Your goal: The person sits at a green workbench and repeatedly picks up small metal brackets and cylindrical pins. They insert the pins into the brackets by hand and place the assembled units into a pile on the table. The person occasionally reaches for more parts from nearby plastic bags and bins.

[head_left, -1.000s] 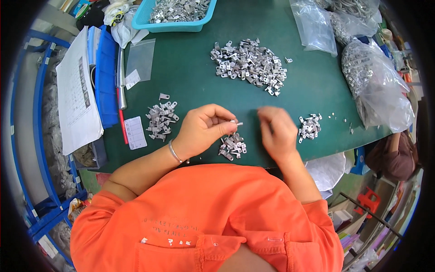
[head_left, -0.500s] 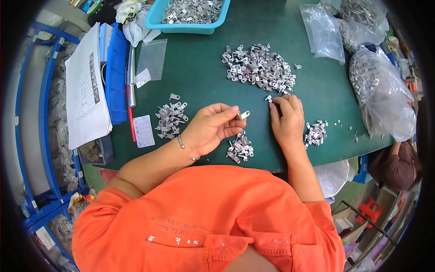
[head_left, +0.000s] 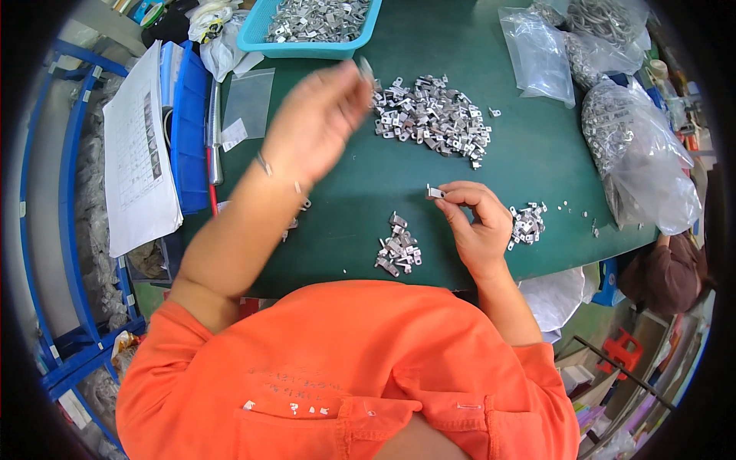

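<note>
While the right hand (head_left: 479,226) rests low over the green table (head_left: 345,176), its thumb and fingertips are pinched shut on a small metal bracket (head_left: 435,192), held just above the table surface. The left hand (head_left: 318,119) is raised and blurred, lifted toward the big heap of brackets (head_left: 433,119); a thin bright piece (head_left: 366,69) shows at its fingertips, so its grip looks closed on that piece, though the blur keeps this from being certain. Taking the big heap as the landmark: the held bracket is below it, toward the person; a small pile of brackets (head_left: 399,247) lies further below, just left of the right hand; another small pile (head_left: 527,224) lies below and to the right of the heap, touching the right hand's outer side. Above and left of the heap stands a turquoise tray (head_left: 307,47) filled with more metal parts. Right of the heap lie clear plastic bags (head_left: 640,161) of parts. Far left of the heap, a sheet of paper (head_left: 138,161) rests on a blue bin (head_left: 188,130). The person wears an orange shirt (head_left: 345,376).
</note>
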Motion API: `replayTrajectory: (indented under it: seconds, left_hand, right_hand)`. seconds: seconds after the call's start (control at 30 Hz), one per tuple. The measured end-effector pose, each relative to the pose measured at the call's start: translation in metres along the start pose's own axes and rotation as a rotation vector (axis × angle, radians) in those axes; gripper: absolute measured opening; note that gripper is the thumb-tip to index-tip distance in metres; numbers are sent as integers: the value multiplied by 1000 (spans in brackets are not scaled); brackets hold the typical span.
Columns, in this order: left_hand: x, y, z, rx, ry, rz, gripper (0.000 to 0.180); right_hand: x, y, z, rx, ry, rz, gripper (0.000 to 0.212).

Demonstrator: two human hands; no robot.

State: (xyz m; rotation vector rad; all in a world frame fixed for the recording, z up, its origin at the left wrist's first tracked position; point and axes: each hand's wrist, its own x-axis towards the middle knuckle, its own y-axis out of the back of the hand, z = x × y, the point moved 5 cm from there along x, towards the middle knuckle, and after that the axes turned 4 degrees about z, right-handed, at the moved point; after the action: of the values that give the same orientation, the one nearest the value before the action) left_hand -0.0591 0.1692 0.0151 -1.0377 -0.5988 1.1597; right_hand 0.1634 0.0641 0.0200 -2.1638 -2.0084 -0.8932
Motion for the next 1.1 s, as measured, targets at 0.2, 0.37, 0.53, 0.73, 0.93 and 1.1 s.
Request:
replayTrajectory:
  seconds: [0.2, 0.37, 0.53, 0.73, 0.93, 1.1]
  left_hand:
    - [45, 15, 42, 198, -245, 306, 16]
    - [-22, -16, -46, 788, 270, 175, 19]
    - [-59, -18, -86, 851, 408, 71, 15]
    - [-73, -22, -65, 1367, -308, -137, 41]
    - [-83, -27, -65, 1472, -463, -213, 55]
    - [-99, -5, -62, 1674, -335, -164, 46]
  right_hand:
    - [-3, 6, -3, 128, 8, 94, 21]
    - [-3, 7, -12, 66, 131, 97, 23]
    - [-5, -2, -28, -63, 403, -45, 24]
    - [18, 22, 21, -653, 107, 153, 21]
    - [12, 23, 44, -525, 17, 129, 18]
    - [-5, 19, 43, 107, -477, 87, 11]
